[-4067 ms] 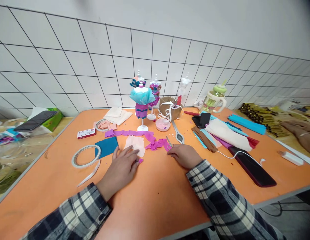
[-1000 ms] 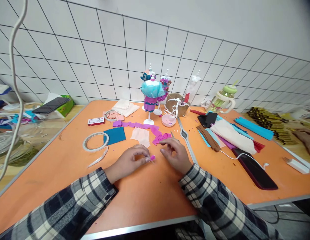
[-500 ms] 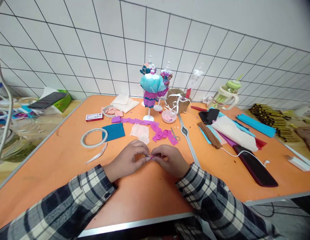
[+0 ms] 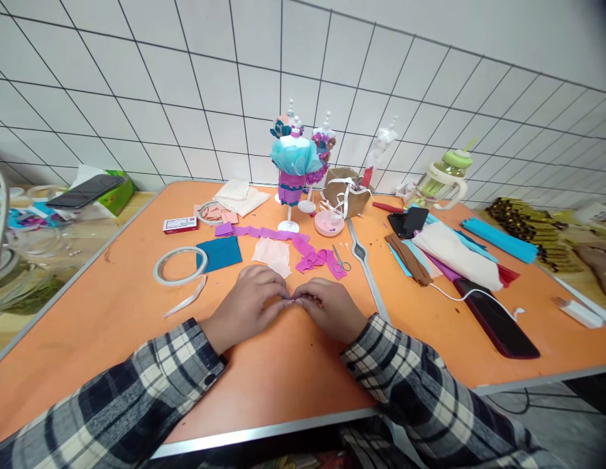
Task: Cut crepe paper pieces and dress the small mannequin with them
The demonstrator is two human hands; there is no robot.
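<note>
My left hand and my right hand meet fingertip to fingertip above the orange table. Both are closed in a pinch on a tiny purple piece, mostly hidden by the fingers. Just beyond them lie a pale pink crepe square, a purple crepe strip and small scissors. Farther back stands a mini dress form in a purple and turquoise paper dress. A tape roll and a blue crepe square are beyond my left hand.
At the back are a pink bowl, a brown paper bag and a green-lidded bottle. Crepe rolls and a dark phone-like object lie at right. A red-white box sits at left.
The view has shifted slightly. The fingertips of both hands have come closer together, and less of the small purple piece shows between them.
</note>
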